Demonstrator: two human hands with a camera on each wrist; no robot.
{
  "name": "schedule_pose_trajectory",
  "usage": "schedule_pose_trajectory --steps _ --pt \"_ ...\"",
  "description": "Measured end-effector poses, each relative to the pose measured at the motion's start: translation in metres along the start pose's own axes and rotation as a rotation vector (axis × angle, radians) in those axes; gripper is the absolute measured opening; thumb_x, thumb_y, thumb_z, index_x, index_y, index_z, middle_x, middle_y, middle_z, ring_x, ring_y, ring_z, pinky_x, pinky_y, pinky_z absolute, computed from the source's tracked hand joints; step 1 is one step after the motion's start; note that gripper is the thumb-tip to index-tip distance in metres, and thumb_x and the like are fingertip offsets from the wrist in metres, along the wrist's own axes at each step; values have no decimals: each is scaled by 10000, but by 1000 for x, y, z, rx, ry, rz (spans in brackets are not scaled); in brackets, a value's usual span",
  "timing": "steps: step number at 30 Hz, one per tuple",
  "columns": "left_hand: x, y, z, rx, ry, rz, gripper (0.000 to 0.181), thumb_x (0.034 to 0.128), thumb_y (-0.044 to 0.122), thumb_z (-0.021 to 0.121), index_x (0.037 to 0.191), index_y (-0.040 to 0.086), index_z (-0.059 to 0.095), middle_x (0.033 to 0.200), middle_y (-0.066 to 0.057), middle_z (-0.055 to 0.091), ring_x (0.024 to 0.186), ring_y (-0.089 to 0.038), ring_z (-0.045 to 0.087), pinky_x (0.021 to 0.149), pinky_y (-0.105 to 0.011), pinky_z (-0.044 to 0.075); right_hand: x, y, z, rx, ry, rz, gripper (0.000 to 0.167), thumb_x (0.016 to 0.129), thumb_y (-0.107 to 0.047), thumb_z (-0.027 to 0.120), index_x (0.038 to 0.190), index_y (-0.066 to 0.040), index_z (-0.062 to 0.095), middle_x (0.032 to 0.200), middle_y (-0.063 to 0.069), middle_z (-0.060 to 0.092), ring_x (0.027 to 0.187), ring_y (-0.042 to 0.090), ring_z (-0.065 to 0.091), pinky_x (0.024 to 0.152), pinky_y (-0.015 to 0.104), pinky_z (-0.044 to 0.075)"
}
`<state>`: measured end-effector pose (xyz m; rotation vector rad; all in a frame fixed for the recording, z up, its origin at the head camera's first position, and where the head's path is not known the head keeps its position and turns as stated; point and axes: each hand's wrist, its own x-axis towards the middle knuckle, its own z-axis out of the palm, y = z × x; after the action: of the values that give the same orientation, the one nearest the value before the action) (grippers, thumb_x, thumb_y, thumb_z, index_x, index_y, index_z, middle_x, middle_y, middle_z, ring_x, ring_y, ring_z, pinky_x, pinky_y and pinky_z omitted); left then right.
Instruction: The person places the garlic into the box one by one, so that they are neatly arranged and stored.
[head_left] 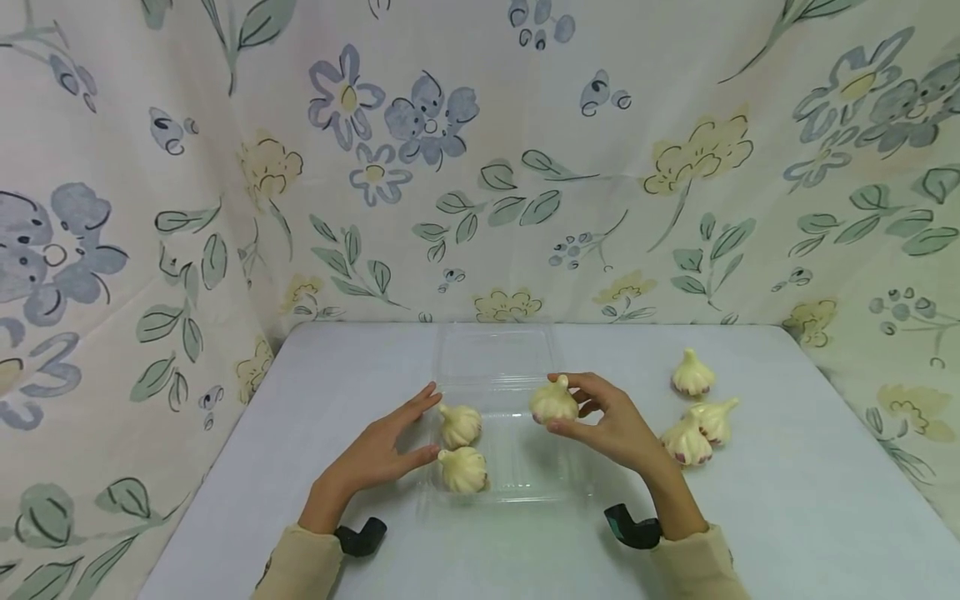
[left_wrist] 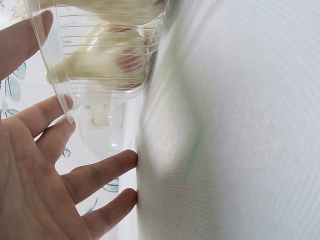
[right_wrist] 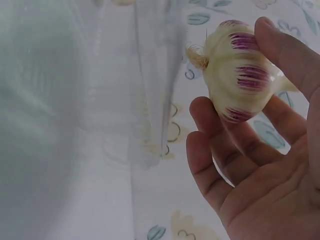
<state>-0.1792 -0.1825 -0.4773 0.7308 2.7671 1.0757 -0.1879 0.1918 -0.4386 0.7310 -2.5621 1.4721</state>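
A clear plastic container (head_left: 517, 492) lies open on the table, two garlic bulbs (head_left: 460, 426) (head_left: 463, 470) inside at its left. The left hand (head_left: 375, 450), fingers spread, touches the container's left rim; in the left wrist view that hand (left_wrist: 45, 165) has fingertips at the rim (left_wrist: 52, 75) and two others on the table. Thumb and fingers of the right hand (head_left: 611, 425) pinch a garlic bulb (head_left: 553, 402) over the container's right side. The right wrist view shows this bulb (right_wrist: 240, 75), purple-streaked with a root tuft, in the right hand (right_wrist: 270, 170), beside the container's wall.
Three more garlic bulbs (head_left: 692, 373) (head_left: 715, 420) (head_left: 686, 442) lie on the white table (head_left: 345, 367) to the right of the container. The container's clear lid (head_left: 495, 352) extends behind it. A floral curtain (head_left: 465, 275) hangs along the back and sides.
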Motion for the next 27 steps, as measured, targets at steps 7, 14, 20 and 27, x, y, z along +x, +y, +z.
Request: schedule_pose_trajectory --steps 7,14,20,27 --pt "1 0 1 15 3 2 783 941 537 668 1605 297 329 1702 127 199 1510 -262 386 1177 -618 349 7 -4 14 -6 2 27 554 818 -280 873 1331 -244 664 1191 -2 666 929 160 603 811 305 576" --pt "1 0 1 27 0 -3 787 940 544 666 1606 297 327 1701 134 195 1515 -255 377 1184 -607 347 11 -7 25 -11 8 61 576 796 -298 889 1324 -220 672 1154 23 646 902 164 624 783 368 591" --pt "1 1 0 30 0 -6 785 940 544 665 1605 304 326 1701 142 191 1515 -250 377 1181 -610 348 14 -9 34 -13 7 89 593 783 -299 896 1318 -172 675 1156 26 654 878 167 634 767 321 578" --pt "0 1 1 19 1 -14 786 935 546 670 1603 305 333 1699 145 196 1513 -252 381 1181 -616 346 16 -10 44 -18 4 104 617 792 -304 890 1329 -126 643 1202 64 655 872 151 625 782 402 582"
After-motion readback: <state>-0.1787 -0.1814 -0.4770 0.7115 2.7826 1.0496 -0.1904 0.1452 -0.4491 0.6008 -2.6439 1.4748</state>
